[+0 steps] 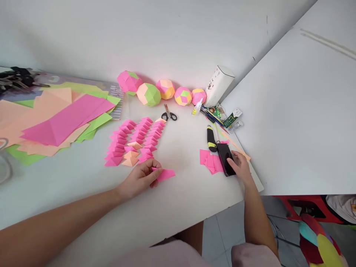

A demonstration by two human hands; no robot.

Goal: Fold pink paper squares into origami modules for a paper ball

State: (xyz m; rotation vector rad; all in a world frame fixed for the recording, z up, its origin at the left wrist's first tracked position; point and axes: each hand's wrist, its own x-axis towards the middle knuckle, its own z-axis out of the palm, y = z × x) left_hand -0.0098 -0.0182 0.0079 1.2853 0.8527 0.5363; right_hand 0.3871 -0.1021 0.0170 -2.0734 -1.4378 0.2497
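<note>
Between the thumb and fingers of my left hand (146, 173) is a folded pink paper piece (167, 174), its pointed end sticking out to the right. My right hand (240, 166) is closed on the right edge of a black smartphone (226, 157), thumb over the screen. The phone lies partly over several small pink paper pieces (211, 162). Rows of folded pink paper units (119, 142), with a few peach ones (130, 158), stand just beyond my left hand. A black and yellow utility knife (211, 138) touches the phone's far end.
Black-handled scissors (169, 114) lie mid-table. Behind them are several paper polyhedron balls (148, 94), a glue bottle (197, 107) and a white cylinder (219, 85). Coloured paper sheets (63, 120) and black clips (18, 79) lie at left. Pens (213, 116) and a green box (233, 118) crowd the right corner.
</note>
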